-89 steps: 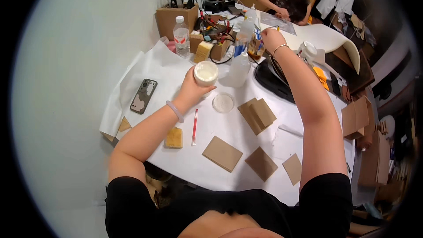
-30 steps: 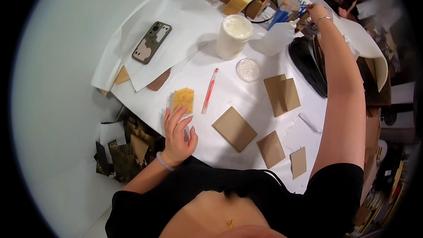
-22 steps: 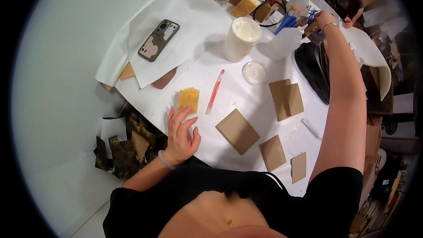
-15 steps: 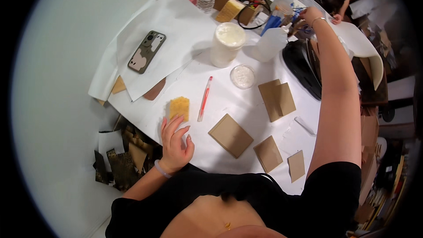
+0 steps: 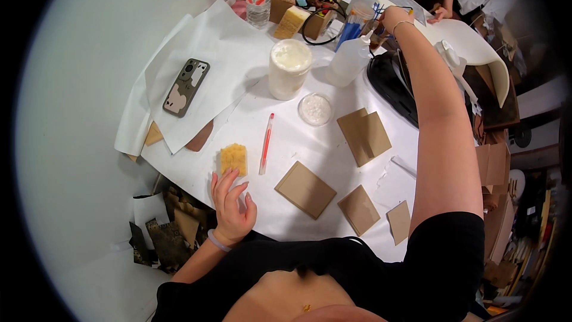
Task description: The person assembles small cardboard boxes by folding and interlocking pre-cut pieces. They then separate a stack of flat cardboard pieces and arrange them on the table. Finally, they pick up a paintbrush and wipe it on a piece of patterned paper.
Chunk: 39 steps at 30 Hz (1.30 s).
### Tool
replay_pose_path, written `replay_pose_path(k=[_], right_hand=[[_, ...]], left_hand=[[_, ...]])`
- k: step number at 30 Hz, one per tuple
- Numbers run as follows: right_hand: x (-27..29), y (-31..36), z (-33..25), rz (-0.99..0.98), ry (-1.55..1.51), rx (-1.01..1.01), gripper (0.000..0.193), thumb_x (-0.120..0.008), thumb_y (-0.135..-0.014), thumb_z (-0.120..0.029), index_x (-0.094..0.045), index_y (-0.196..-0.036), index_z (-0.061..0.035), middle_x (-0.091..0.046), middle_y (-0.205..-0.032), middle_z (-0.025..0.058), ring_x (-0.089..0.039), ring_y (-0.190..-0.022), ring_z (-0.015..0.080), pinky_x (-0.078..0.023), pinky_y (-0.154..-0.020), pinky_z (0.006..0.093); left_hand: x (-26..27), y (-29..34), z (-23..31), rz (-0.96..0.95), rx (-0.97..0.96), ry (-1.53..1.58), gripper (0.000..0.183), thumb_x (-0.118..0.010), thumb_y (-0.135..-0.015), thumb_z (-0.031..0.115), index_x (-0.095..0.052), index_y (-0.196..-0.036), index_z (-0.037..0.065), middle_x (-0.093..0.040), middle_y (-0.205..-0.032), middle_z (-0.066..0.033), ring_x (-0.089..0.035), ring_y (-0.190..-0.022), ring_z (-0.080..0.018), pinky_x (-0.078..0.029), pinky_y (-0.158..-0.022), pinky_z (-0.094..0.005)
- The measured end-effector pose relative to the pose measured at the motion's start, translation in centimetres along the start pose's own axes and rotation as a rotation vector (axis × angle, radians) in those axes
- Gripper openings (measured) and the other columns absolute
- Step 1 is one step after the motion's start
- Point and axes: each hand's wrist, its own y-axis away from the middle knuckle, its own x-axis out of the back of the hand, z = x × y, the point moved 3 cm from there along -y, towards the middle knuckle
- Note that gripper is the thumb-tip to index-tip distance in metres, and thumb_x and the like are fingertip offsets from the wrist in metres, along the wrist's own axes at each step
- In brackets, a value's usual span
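- Left hand [image 5: 232,207]: palm half open, fingers loosely curled, gripping nothing visible; fingertips at the near edge of the sponge, contact uncertain.
- Sponge [image 5: 233,157], yellow: directly ahead of the left hand.
- Right hand [image 5: 393,19]: stretched far forward, fingers bent; grip and contents cannot be told.
- Blue sticks [image 5: 350,33], in a clear holder: just left of the right hand.
- Squeeze bottle [image 5: 347,62], translucent: nearer the body than the right hand, to its left.
- Pen [image 5: 267,143], red: ahead and right of the left hand, beside the sponge.
- Brown boards [image 5: 305,189]: right of the left hand.
- White table [image 5: 241,128]: near edge runs beside the left hand; tabletop extends between pen and phone [image 5: 186,87].
- Water bottle [image 5: 258,1], clear: well left of the right hand; red marks on label.
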Motion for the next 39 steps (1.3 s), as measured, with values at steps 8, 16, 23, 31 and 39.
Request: replay_pose_path(k=[8, 16, 23, 31, 39], right_hand=[[4.2, 2.2, 0.9, 0.128, -0.077, 0.022, 0.028, -0.063, -0.095, -0.017, -0.083, -0.114, -0.0244, -0.078, -0.123, 0.0079, -0.072, -0.119, 0.0302, -0.043, -0.107, 0.0555], [6.4, 2.8, 4.1, 0.285, -0.107, 0.063, 0.026, -0.064, -0.097, -0.027, -0.082, -0.115, -0.0269, -0.079, -0.117, 0.0068, -0.073, -0.111, 0.0284, -0.047, -0.103, 0.0512], [4.8, 3.2, 2.5, 0.194, -0.165, -0.025, 0.027, -0.065, -0.095, -0.032, -0.083, -0.112, -0.0223, -0.079, -0.117, 0.0069, -0.073, -0.112, 0.0298, -0.049, -0.104, 0.0490], [3.4, 3.7, 0.2, 0.178, -0.116, 0.105, 0.053, -0.059, -0.097, -0.014, -0.055, -0.150, -0.0219, -0.075, -0.129, 0.0117, -0.071, -0.120, 0.0292, -0.044, -0.105, 0.0521], [3.2, 2.9, 1.2, 0.096, -0.121, 0.071, 0.076, -0.064, -0.092, -0.017, -0.038, -0.163, -0.0200, -0.071, -0.136, 0.0158, -0.068, -0.125, 0.0332, -0.046, -0.108, 0.0529]], left_hand=[[0.0, 0.1, -0.1, -0.011, 0.008, 0.015, 0.042, -0.065, -0.084, -0.001, -0.057, -0.125, 0.003, -0.054, -0.145, -0.0223, -0.053, -0.137, -0.0420, -0.024, -0.124, -0.0649], [-0.2, 0.1, 0.0, -0.021, -0.007, 0.010, 0.044, -0.064, -0.083, -0.002, -0.056, -0.126, 0.003, -0.053, -0.144, -0.0228, -0.052, -0.138, -0.0418, -0.024, -0.124, -0.0650], [0.0, 0.0, 0.1, -0.001, -0.003, -0.011, 0.042, -0.063, -0.085, -0.003, -0.055, -0.125, 0.002, -0.053, -0.144, -0.0236, -0.051, -0.139, -0.0426, -0.024, -0.124, -0.0650], [-0.1, 0.3, -0.1, -0.026, -0.004, 0.000, 0.044, -0.064, -0.083, -0.004, -0.055, -0.126, 0.003, -0.052, -0.145, -0.0238, -0.050, -0.140, -0.0427, -0.023, -0.124, -0.0654], [0.0, 0.1, 0.0, -0.032, -0.004, 0.004, 0.045, -0.064, -0.083, -0.004, -0.055, -0.127, 0.003, -0.052, -0.145, -0.0236, -0.051, -0.138, -0.0425, -0.023, -0.124, -0.0654]])
